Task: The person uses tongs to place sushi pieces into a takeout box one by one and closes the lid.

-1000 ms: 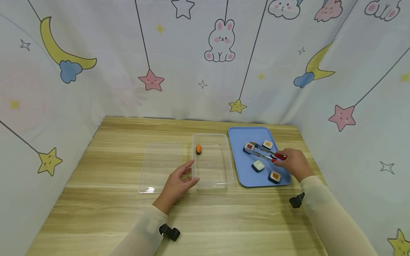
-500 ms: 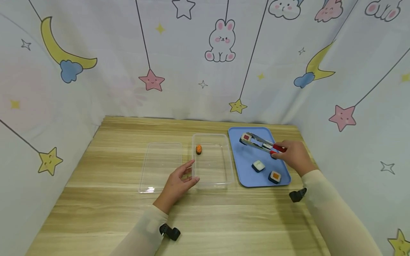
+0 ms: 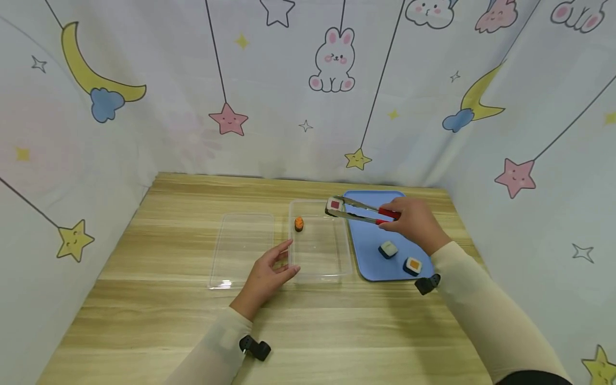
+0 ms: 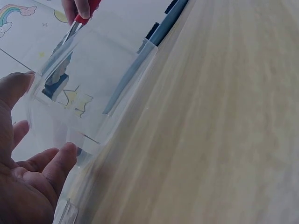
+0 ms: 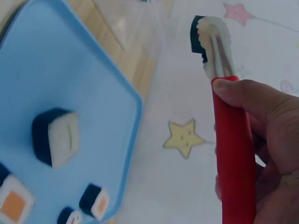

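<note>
Gripping tongs (image 3: pixel 362 212), sushi (image 3: pixel 334 205) over container rim (image 3: pixel 343 230).

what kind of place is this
Probably a staged tabletop set rather than a real kitchen: a wooden table walled in by a cartoon curtain, with toy sushi held in tongs between a blue tray and a clear box.
</note>
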The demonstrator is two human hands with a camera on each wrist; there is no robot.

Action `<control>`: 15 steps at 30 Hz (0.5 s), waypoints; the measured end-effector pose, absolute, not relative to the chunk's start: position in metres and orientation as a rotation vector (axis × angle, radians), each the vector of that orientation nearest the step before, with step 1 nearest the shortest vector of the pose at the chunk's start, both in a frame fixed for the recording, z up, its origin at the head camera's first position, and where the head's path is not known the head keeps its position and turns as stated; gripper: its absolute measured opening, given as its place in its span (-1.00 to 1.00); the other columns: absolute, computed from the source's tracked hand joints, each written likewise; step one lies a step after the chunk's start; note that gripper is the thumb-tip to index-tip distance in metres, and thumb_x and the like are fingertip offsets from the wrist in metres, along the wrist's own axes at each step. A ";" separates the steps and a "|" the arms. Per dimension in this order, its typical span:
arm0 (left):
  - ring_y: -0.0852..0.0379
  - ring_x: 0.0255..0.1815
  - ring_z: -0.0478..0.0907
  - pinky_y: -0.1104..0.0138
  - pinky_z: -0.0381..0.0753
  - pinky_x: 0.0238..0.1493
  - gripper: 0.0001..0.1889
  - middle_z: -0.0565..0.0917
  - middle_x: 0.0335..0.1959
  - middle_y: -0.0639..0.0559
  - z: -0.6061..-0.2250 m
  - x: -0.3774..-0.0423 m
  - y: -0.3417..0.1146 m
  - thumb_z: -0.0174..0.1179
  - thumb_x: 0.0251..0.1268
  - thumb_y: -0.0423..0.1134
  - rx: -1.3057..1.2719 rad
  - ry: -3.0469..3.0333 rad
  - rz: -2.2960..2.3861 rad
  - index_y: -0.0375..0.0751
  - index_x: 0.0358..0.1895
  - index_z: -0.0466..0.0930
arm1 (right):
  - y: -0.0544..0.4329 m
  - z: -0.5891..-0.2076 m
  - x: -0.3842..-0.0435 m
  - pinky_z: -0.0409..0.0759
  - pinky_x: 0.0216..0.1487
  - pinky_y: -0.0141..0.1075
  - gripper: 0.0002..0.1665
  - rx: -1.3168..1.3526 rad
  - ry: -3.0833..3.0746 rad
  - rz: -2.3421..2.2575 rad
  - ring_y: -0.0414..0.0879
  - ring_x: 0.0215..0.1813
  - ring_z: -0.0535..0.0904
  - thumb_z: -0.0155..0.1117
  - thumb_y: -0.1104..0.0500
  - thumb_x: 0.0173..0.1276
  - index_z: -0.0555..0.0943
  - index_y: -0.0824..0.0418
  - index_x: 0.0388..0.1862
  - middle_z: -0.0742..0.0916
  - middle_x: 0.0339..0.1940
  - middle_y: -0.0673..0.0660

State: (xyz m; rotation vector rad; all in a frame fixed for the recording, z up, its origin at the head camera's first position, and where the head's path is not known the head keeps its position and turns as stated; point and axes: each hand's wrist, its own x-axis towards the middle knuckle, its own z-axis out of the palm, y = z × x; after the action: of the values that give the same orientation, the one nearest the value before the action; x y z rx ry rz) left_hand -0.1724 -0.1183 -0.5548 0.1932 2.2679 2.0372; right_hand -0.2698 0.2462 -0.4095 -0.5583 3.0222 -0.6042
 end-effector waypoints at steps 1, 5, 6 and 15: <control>-0.19 0.47 0.43 0.14 0.64 0.28 -0.22 0.37 0.54 -0.12 -0.555 -0.172 -0.118 0.50 0.27 -0.27 0.192 2.263 2.039 -0.12 0.55 0.39 | 0.241 -0.411 -0.272 0.76 -0.14 -0.07 -0.46 -0.596 3.025 -0.572 0.07 -0.07 0.65 0.63 0.03 0.23 0.76 0.18 0.17 0.78 -0.05 0.15; -0.22 0.47 0.42 0.09 0.62 0.30 -0.22 0.36 0.55 -0.14 -0.554 -0.172 -0.119 0.50 0.27 -0.26 0.194 2.247 2.044 -0.13 0.55 0.38 | 0.219 -0.414 -0.279 0.73 -0.15 -0.13 -0.47 -0.687 3.001 -0.480 -0.01 -0.12 0.65 0.64 0.05 0.21 0.77 0.17 0.14 0.78 -0.13 0.06; -0.22 0.47 0.42 0.09 0.62 0.30 -0.22 0.36 0.55 -0.15 -0.554 -0.172 -0.119 0.50 0.27 -0.26 0.195 2.247 2.042 -0.13 0.55 0.38 | 0.214 -0.414 -0.281 0.73 -0.15 -0.15 -0.48 -0.702 2.990 -0.463 -0.02 -0.13 0.66 0.65 0.05 0.20 0.78 0.16 0.14 0.78 -0.14 0.04; -0.19 0.46 0.44 0.18 0.65 0.26 -0.21 0.36 0.55 -0.13 -0.554 -0.173 -0.119 0.51 0.26 -0.24 0.194 2.267 2.031 -0.11 0.55 0.38 | 0.181 -0.413 -0.290 0.72 -0.06 -0.13 -0.49 -0.759 2.897 -0.307 -0.03 -0.09 0.67 0.63 0.08 0.22 0.78 0.19 0.14 0.77 -0.10 0.06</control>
State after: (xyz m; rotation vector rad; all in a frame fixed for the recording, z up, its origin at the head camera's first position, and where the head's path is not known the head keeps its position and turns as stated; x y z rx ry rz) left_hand -0.1726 -0.1190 -0.5540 0.1935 2.2673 2.0312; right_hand -0.2904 0.1813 -0.4130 -0.7589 2.8974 -0.3067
